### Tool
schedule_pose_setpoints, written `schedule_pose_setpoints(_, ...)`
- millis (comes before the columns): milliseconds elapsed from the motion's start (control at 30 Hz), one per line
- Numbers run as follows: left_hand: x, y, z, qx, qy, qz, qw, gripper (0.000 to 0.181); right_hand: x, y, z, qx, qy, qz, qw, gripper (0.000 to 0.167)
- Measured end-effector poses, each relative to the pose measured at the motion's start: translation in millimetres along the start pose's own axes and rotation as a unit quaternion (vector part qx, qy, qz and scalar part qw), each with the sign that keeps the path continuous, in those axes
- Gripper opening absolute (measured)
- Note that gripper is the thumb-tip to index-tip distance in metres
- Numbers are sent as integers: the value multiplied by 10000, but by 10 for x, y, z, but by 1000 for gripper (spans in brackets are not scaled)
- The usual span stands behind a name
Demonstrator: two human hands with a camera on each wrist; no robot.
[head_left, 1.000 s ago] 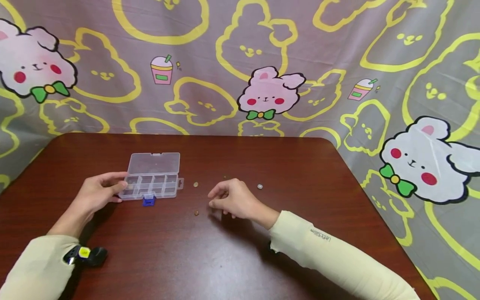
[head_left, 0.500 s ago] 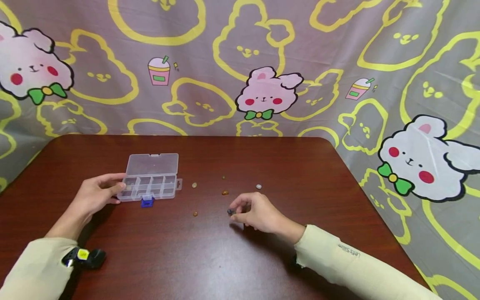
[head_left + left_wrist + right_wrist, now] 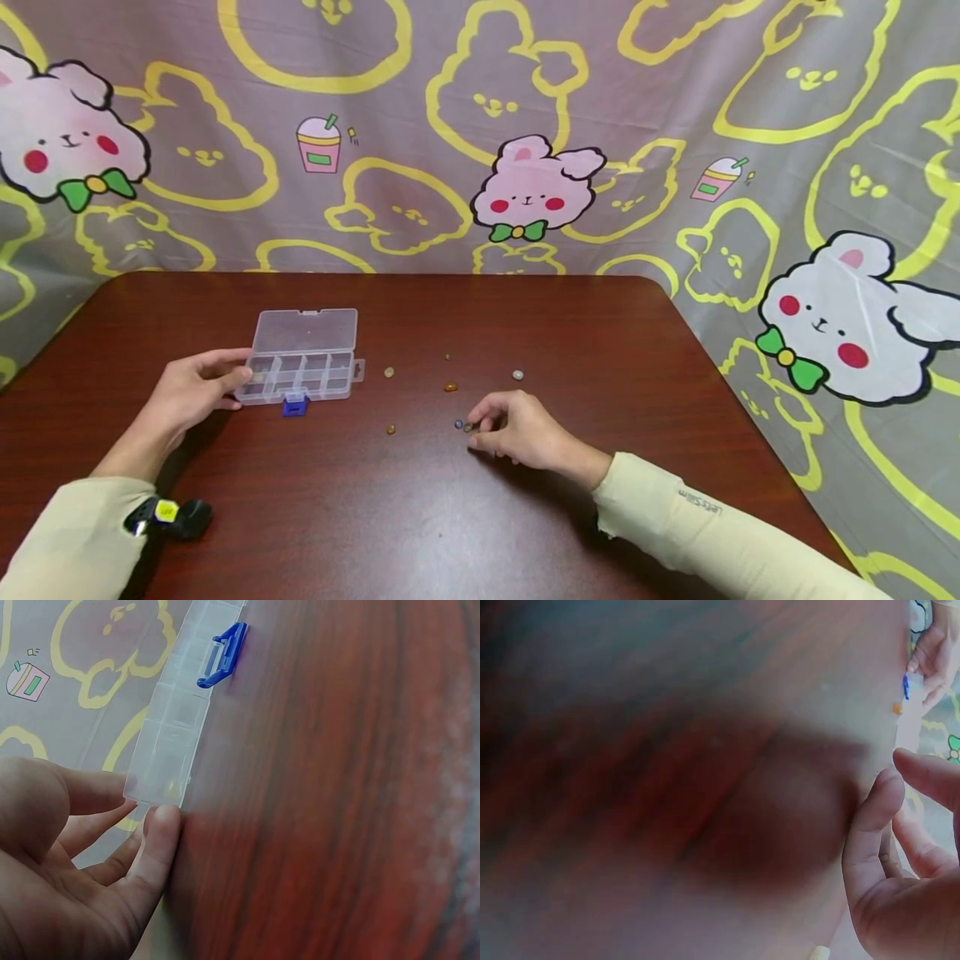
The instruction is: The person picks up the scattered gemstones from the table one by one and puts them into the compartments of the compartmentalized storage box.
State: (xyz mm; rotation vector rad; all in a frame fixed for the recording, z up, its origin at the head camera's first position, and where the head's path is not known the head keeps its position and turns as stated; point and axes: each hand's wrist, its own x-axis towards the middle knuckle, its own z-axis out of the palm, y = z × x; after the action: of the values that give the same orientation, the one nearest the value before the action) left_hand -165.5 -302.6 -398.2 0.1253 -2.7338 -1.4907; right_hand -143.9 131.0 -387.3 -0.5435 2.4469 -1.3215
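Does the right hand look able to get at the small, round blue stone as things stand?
Probably yes: the blue stone lies just ahead of the right hand, though a small, roundish dark stone at its fingers sits between and may interfere.

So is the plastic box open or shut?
Open: the box has its clear lid swung back, away from the blue latch.
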Motion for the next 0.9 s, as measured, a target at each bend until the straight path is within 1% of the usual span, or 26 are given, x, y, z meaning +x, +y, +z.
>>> schedule_pose_setpoints(267,-1,15,2,-9,0,6,10000,44,26,19,29,-122,49,-42,9999,16)
schedule_pose_setpoints(567,18,-3,4,-22,32,56,10000,44,73,14,51,-271,144,-9,9995,14)
schedule_pose_setpoints(800,15,-13,7,41,13,-25,10000,44,104,31,63,-357,176,-33,9992,11)
schedule_pose_setpoints(900,10,-12,3,38,11,-12,10000,44,107,32,66,-342,170,-18,9993,10)
